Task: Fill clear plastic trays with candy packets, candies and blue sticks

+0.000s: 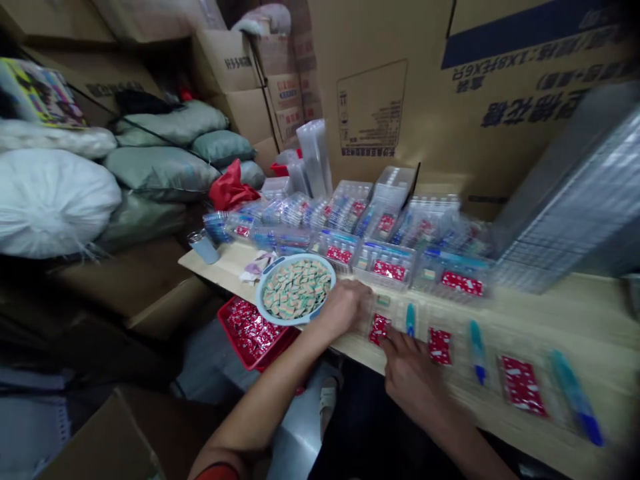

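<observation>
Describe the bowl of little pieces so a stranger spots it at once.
Find the pale tabletop in front of the big printed cardboard box. Near its left end, beside the left hand, sits a round light-blue bowl. Its loose tan-and-green pieces set it apart from the red basket of red packets below.

Pale table (570,317), light-blue bowl (259,293), clear plastic trays (361,268), blue cup (205,248)

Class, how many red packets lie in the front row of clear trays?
3: left packet at the right hand, middle packet beside that hand, last packet farthest right. Others may be hidden.
</observation>
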`<state>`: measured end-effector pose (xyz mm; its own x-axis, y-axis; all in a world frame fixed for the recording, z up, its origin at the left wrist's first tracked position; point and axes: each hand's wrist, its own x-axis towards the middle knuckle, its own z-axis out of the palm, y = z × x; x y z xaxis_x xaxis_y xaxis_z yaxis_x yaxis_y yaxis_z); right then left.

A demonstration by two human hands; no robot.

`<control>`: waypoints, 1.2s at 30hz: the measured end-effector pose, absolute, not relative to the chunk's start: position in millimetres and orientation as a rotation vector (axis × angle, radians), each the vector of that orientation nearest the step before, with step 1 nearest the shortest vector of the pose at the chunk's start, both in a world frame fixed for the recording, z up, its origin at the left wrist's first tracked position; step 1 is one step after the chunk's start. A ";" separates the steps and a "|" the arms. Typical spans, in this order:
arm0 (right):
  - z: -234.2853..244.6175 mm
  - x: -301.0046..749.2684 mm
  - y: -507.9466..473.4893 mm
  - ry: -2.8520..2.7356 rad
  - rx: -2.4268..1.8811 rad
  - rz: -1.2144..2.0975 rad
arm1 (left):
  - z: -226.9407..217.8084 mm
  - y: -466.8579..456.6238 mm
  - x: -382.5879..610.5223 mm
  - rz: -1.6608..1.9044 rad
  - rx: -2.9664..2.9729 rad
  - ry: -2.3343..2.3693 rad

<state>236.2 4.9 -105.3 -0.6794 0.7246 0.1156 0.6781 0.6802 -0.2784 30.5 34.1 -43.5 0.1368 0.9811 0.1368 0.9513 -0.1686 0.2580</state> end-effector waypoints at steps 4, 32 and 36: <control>-94.7 224.9 25.6 -2.628 -1.114 0.359 | -21.5 10.0 -27.4 0.388 1.981 2.375; -77.2 12.0 105.4 -2.068 -0.876 1.079 | -67.8 10.5 -110.9 1.611 1.129 1.591; -87.0 8.6 105.9 -2.037 -0.747 1.044 | -68.2 12.2 -109.5 1.669 1.086 1.785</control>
